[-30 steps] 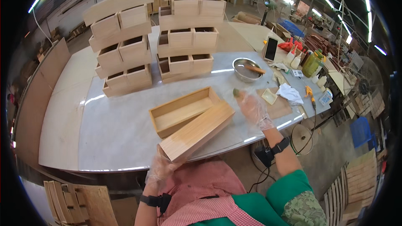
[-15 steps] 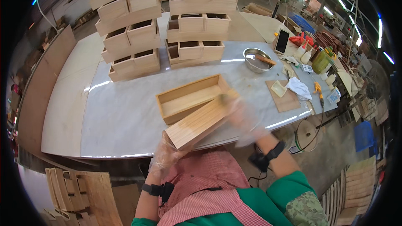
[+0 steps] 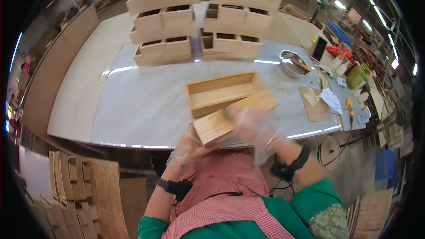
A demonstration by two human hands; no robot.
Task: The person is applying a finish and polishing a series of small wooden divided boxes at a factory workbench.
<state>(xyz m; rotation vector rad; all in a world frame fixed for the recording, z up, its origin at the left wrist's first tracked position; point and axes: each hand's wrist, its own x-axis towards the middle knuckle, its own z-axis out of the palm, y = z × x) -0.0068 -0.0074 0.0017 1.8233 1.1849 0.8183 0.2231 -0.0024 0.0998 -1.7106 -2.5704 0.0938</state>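
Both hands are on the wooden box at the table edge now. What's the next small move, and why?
Probably keep the left hand gripping the near end of the wooden box while the right hand, blurred on its upper face, sweeps along toward the far end. The box sits tilted by the open tray.

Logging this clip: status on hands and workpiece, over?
Left hand gloved, gripping near end of wooden box. Right hand gloved, blurred, on box's side. Box tilted at table edge, beside open wooden tray. Nothing obstructing.
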